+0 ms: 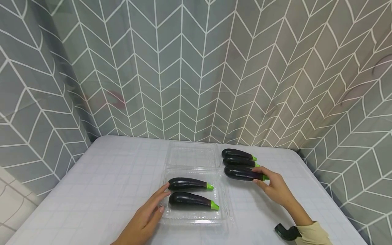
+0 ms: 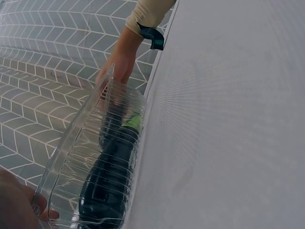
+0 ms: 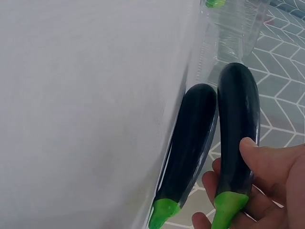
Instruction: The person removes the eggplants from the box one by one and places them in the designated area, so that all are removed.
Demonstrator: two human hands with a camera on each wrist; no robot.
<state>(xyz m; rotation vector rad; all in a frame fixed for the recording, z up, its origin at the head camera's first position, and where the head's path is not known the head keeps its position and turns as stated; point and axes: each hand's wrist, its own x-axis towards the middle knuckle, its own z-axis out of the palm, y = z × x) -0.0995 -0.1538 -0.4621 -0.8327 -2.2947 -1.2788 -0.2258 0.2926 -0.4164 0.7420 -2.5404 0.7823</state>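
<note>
Right hand pinches an eggplant near its green stem, the body pointing left from the grip, right of the tray; left hand, fingers extended, touches the tray's left rim

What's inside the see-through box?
The box holds a near eggplant and a far eggplant, lying side by side. The bits of floor right under them are covered, so those can't be seen.
</note>
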